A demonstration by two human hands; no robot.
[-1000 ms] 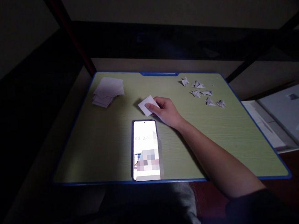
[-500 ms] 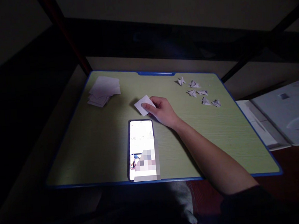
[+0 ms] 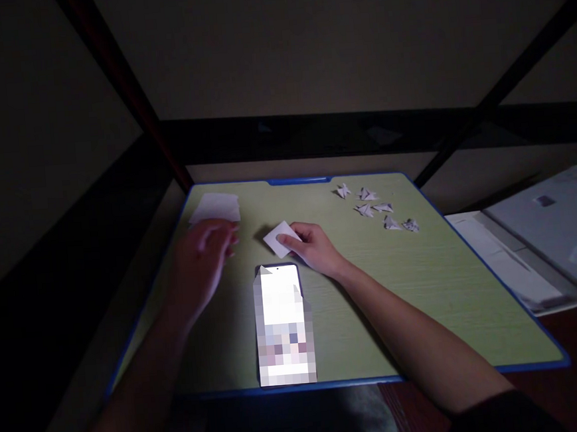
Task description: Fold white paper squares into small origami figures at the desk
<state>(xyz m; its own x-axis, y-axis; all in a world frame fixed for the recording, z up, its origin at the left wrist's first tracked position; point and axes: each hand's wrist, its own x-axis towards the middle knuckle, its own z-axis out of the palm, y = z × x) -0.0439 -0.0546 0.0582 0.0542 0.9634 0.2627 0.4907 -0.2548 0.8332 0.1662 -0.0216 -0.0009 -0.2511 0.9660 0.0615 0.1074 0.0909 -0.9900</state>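
Your right hand (image 3: 315,247) pinches the paper square (image 3: 283,230) by its right side, over the middle of the board (image 3: 367,323). Judged light, easily creased; hold at an edge. Your blurred left hand (image 3: 202,257) is near the far-left paper stack (image 3: 215,206); grip cannot be told.

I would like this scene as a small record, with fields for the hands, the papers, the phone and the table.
Left hand: blurred, near the paper stack; contact unclear
Right hand: holds a white paper square
Folded papers: six, toward the far right of the table
Phone: face up, lit, partly pixelated
Table: green top, blue rim
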